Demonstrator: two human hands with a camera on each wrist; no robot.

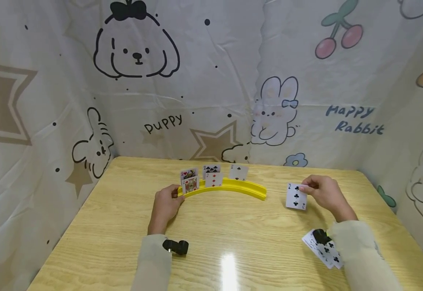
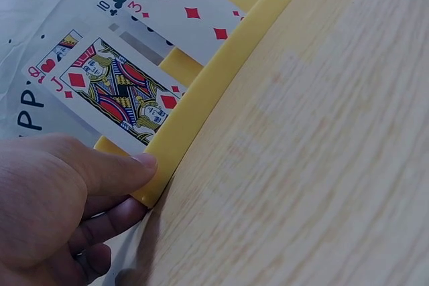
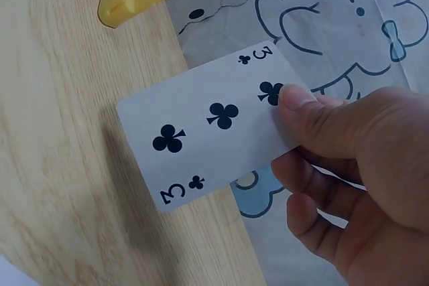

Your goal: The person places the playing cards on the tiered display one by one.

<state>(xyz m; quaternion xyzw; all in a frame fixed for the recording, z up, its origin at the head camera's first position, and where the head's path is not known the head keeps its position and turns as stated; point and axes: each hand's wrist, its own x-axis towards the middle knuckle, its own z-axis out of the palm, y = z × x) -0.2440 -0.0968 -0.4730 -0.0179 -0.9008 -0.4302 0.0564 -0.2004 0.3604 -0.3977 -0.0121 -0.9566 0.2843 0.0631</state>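
"What did you make of the right hand (image 1: 324,192)?"

"On my feed it pinched the three of clubs (image 1: 295,200) by the edge, thumb on the printed face, the gap closed to the card's thickness. Its lower fingers (image 3: 305,219) were loosely curled beneath."

"And where was that card?"

"Off the right end of the yellow card rack (image 1: 247,189), well apart from it, face toward me. It cast a shadow on the counter (image 1: 233,226). From where I sat, I couldn't tell whether its lower edge touched the wood."

"The left hand (image 1: 165,204)?"

"It gripped the rack's left end, thumb against the front, the other fingers curled at the end piece, closed down onto it."

"Which cards could you read in the rack?"

"Nearest that hand I had the jack of diamonds (image 1: 190,185), with the queen of hearts (image 1: 189,173) just behind. Next came the three of diamonds (image 1: 213,179) in front of the ten of clubs (image 1: 211,167). Farther right, a black-suited card (image 1: 238,172) stood in the back row; I couldn't read its rank for certain."

"Anything near the right sleeve (image 1: 360,250)?"

"Some loose cards (image 1: 325,254), overlapping on the counter, partly hidden from me."
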